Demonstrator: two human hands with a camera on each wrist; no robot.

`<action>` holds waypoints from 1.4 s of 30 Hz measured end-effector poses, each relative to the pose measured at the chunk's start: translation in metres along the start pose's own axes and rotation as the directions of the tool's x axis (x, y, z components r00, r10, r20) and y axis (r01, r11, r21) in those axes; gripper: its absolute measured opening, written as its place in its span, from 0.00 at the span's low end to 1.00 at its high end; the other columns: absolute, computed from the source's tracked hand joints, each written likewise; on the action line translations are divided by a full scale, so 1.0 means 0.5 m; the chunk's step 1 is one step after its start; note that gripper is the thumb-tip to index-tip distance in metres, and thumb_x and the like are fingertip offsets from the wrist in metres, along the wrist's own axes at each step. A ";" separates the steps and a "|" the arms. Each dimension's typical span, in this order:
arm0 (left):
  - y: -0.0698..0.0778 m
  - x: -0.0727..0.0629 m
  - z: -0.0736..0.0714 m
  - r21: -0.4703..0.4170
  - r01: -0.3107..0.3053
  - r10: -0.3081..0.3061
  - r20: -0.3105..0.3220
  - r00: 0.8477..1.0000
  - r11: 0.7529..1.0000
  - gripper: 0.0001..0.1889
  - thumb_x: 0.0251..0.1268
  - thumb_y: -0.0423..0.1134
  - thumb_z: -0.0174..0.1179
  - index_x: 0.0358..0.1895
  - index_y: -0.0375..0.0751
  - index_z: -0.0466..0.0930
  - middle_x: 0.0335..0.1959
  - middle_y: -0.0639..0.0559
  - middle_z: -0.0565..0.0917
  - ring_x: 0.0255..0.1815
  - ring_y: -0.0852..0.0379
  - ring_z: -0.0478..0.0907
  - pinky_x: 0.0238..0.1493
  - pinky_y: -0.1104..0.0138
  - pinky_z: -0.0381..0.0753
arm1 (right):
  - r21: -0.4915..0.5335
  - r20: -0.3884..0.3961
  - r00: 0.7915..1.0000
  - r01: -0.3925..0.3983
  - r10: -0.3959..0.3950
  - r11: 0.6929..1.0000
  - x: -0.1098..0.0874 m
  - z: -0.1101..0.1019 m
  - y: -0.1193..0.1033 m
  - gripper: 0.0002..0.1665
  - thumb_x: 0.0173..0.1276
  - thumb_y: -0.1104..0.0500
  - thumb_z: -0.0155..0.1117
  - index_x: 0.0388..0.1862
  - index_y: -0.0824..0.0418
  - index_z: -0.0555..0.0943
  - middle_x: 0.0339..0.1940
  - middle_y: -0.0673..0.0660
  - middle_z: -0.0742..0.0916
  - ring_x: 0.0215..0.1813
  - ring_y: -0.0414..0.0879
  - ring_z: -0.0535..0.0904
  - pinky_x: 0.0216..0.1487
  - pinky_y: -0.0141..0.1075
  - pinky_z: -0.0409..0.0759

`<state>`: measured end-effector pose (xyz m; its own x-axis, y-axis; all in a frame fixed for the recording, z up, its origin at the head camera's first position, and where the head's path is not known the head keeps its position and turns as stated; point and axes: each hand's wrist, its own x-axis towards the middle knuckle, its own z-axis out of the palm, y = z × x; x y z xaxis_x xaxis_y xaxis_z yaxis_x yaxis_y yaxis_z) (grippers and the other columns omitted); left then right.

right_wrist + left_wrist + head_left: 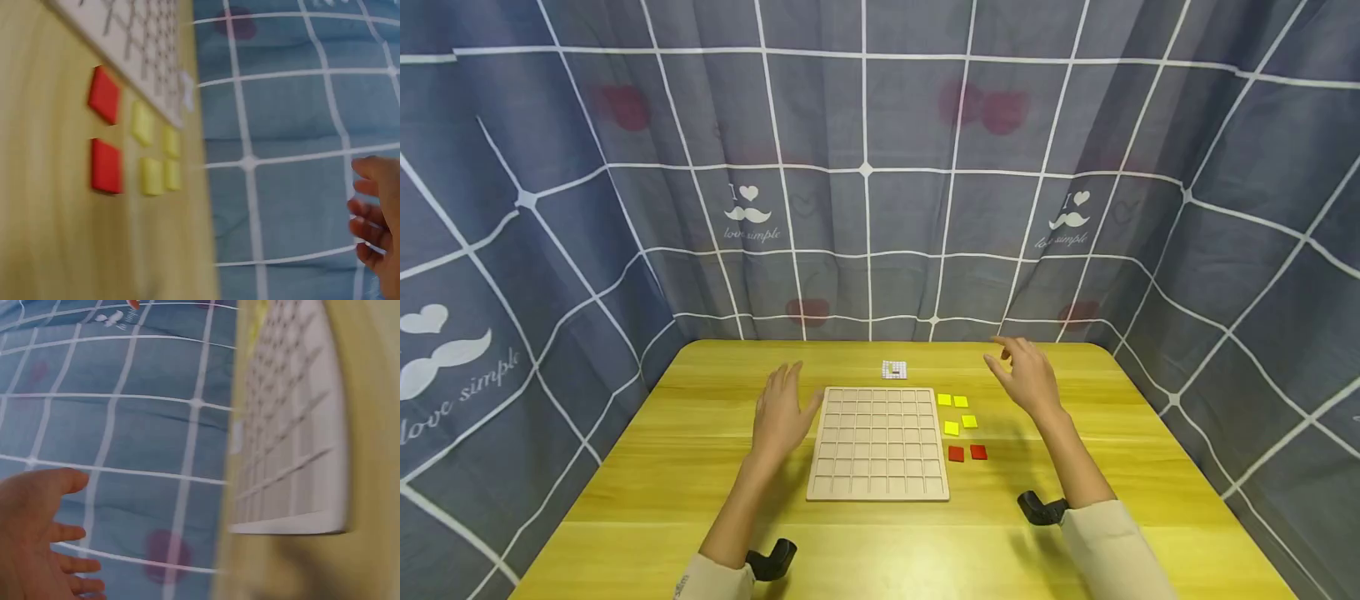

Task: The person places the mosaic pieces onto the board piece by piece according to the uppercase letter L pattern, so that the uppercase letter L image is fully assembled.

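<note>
A pale wooden grid board with square cells lies flat on the table, its cells bare. Left of it, my left hand hovers with fingers extended and holds nothing; the left wrist view shows the same spread fingers. My right hand is raised above the table at the right, fingers loosely bent around nothing. Between board and right hand lie several yellow square tiles and two red square tiles. In the right wrist view the red tile sits nearer than the yellow tiles.
Behind the board lies a small white card printed with a grid. A grey-blue curtain with white lines surrounds the yellow wood-grain table at the back and sides. Black wrist mounts sit at both cuffs.
</note>
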<state>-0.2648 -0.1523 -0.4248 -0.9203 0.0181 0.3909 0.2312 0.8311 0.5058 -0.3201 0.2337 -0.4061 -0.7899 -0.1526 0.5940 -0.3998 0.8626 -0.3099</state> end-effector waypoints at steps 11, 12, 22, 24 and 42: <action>-0.079 -0.051 0.125 -0.293 0.121 -0.092 0.112 0.989 0.948 0.29 0.68 0.41 0.52 0.67 0.31 0.58 0.65 0.31 0.62 0.64 0.34 0.60 0.63 0.44 0.59 | 0.312 0.317 0.941 -0.218 0.115 0.925 -0.030 0.148 0.070 0.19 0.63 0.55 0.64 0.51 0.62 0.81 0.09 0.47 0.60 0.12 0.39 0.50 0.14 0.30 0.51; -0.085 -0.056 0.132 -0.298 0.126 -0.093 0.120 0.988 0.946 0.29 0.68 0.41 0.52 0.67 0.31 0.58 0.65 0.31 0.63 0.65 0.34 0.59 0.63 0.44 0.59 | 0.327 0.336 0.934 -0.238 0.123 0.915 -0.033 0.158 0.074 0.19 0.63 0.56 0.64 0.51 0.63 0.81 0.09 0.47 0.60 0.13 0.39 0.50 0.14 0.30 0.51; -0.118 -0.086 0.168 -0.156 -0.009 0.021 0.076 0.997 0.988 0.24 0.67 0.36 0.52 0.64 0.31 0.65 0.62 0.35 0.68 0.64 0.38 0.62 0.63 0.45 0.60 | 0.276 0.385 0.912 -0.258 0.140 0.926 -0.058 0.214 0.103 0.18 0.59 0.56 0.68 0.47 0.62 0.83 0.39 0.61 0.86 0.26 0.44 0.71 0.33 0.37 0.75; -0.118 -0.087 0.169 -0.138 -0.029 0.039 0.069 0.997 0.990 0.23 0.67 0.36 0.53 0.64 0.31 0.66 0.62 0.36 0.69 0.65 0.39 0.62 0.63 0.45 0.60 | 0.269 0.381 0.916 -0.239 0.125 0.933 -0.060 0.215 0.103 0.17 0.58 0.57 0.68 0.46 0.62 0.84 0.43 0.60 0.85 0.33 0.48 0.77 0.41 0.44 0.78; -0.118 -0.093 0.177 -0.108 -0.029 0.037 0.068 0.997 0.994 0.23 0.67 0.38 0.53 0.63 0.32 0.67 0.63 0.40 0.69 0.66 0.42 0.62 0.65 0.48 0.60 | 0.360 0.298 0.952 -0.182 0.072 0.915 -0.033 0.209 -0.025 0.19 0.59 0.53 0.67 0.47 0.59 0.82 0.10 0.48 0.66 0.15 0.41 0.58 0.18 0.30 0.62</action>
<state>-0.2636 -0.1533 -0.5409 -0.9306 0.0865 0.3558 0.2907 0.7654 0.5742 -0.3508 0.1752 -0.4896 -0.9192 -0.2272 0.3216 -0.3896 0.6433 -0.6591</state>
